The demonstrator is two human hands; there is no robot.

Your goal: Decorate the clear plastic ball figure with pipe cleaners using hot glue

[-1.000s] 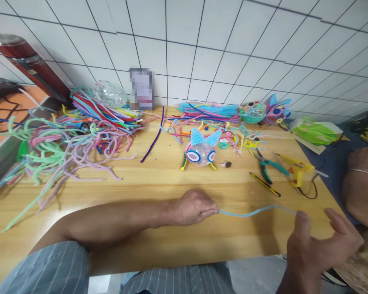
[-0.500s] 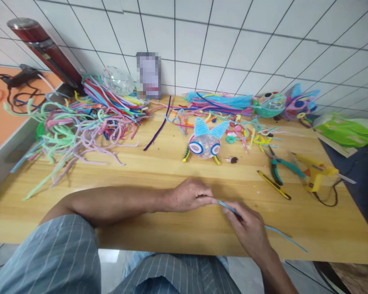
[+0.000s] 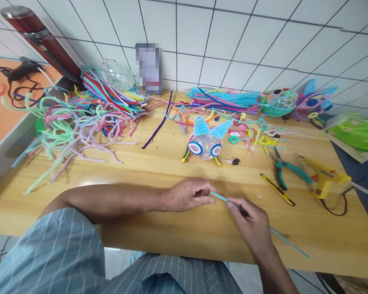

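Observation:
A light blue pipe cleaner (image 3: 290, 242) runs through my right hand (image 3: 253, 222), which pinches it between thumb and fingers. Its short end points left, and its long end trails to the lower right over the table. Something dark shows within my right hand too, too covered to name. My left hand (image 3: 191, 194) has thumb and forefinger parted beside the short end, holding nothing that I can see. Beyond my hands stands a clear ball figure (image 3: 207, 145) with blue pipe-cleaner ears, round white-and-blue eyes and yellow feet.
Tangled pipe cleaners (image 3: 88, 130) cover the left side. A purple one (image 3: 158, 122) lies alone. On the right are a yellow cutter knife (image 3: 277, 190), pliers (image 3: 283, 167) and a glue gun (image 3: 326, 177). Two more ball figures, one green-and-clear (image 3: 279, 103), stand by the wall.
My left thumb and forefinger have parted from the pipe cleaner's end, which now shows free. My right hand still grips it. The view has shifted slightly.

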